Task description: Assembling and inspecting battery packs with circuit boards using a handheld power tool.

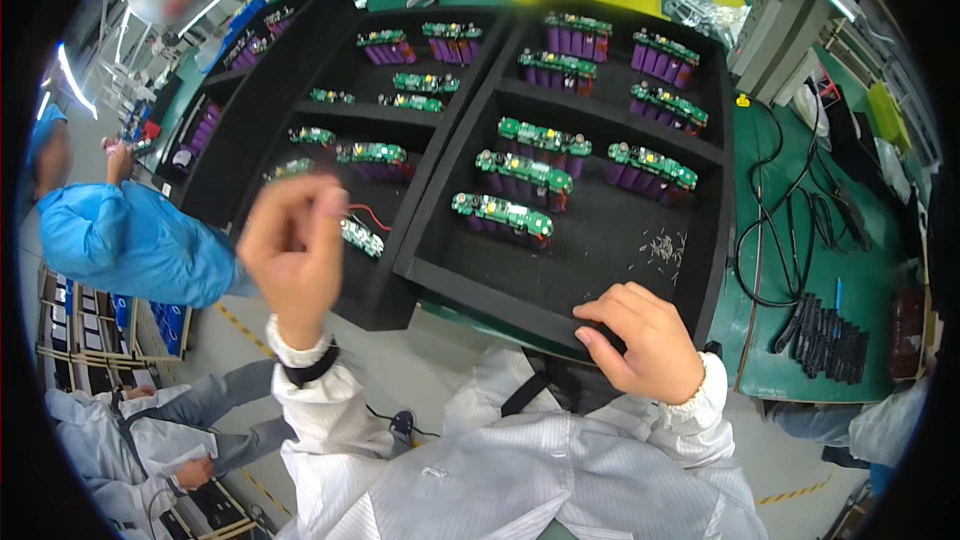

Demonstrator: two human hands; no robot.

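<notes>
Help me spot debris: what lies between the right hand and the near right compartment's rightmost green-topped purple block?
Between right hand and block, the head view shows small pale slivers on black compartment floor.

The right hand (648,342) sits palm down, loosely curled, at the near rim of the divided black tray (500,298). Left of that tray, the left hand (296,252) hovers, fingers bent, over a second tray (380,306). Inside the divided tray stand purple packs (502,218) with green tops; silvery clippings (662,248) lie at its near right.
</notes>
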